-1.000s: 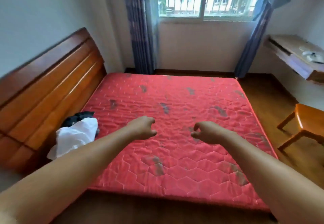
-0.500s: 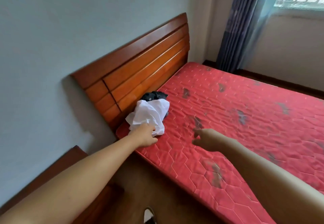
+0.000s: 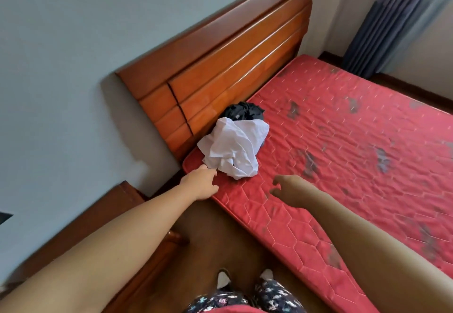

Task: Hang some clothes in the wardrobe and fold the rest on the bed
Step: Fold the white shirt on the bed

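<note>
Left hand [image 3: 201, 183] at the clothes pile, nothing lifted yet.
Its fingers [image 3: 208, 167] touch the white garment [image 3: 232, 148] at its near edge on the bed [image 3: 343, 141], grip unclear; a black garment [image 3: 245, 113] lies beyond them. Right hand [image 3: 286, 186] hovers alongside, loosely curled and empty, probably to help lift.

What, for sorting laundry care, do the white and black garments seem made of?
White garment: thin, matte woven cloth, probably cotton, with crisp crumpled creases. Black garment: soft, matte fabric, bunched in rounded folds; its weave is too small to tell.
</note>
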Demonstrator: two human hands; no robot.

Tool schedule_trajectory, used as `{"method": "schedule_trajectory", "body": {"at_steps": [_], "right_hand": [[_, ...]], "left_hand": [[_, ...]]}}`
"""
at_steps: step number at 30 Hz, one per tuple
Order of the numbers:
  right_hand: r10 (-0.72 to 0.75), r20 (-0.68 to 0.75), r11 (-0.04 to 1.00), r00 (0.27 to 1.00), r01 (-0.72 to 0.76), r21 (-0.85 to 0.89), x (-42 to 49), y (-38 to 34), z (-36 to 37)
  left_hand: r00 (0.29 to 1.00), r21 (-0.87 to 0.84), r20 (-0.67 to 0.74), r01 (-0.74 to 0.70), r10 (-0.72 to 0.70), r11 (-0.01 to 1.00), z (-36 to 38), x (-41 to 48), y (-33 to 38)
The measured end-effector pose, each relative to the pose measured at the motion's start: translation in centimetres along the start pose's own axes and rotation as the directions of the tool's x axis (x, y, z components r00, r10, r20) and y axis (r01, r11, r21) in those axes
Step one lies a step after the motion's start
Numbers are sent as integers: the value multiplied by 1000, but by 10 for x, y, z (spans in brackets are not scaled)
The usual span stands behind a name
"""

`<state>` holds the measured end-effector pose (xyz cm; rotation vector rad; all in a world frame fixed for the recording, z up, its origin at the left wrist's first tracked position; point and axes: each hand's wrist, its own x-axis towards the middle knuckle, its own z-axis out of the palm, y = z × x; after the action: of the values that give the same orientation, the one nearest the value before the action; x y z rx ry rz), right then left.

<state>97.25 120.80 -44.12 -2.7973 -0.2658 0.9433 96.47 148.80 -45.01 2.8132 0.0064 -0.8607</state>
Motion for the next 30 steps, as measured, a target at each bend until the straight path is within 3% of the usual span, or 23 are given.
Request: {"method": "schedule_trajectory", "body": {"at_steps": [15,22,30], "right_hand": [[2,176,1000,984,-1,-6,204,47,-1],[-14,246,999,969,3,47,277,53,31],[69,298,977,952,-125,172,347,56,91]], "left_hand": [[987,38,141,72,-77,997,9,172,-8],[973,-28,213,91,-83,995,25,248,-4],[947,124,304,68,-103,990,61,351,-25]]}}
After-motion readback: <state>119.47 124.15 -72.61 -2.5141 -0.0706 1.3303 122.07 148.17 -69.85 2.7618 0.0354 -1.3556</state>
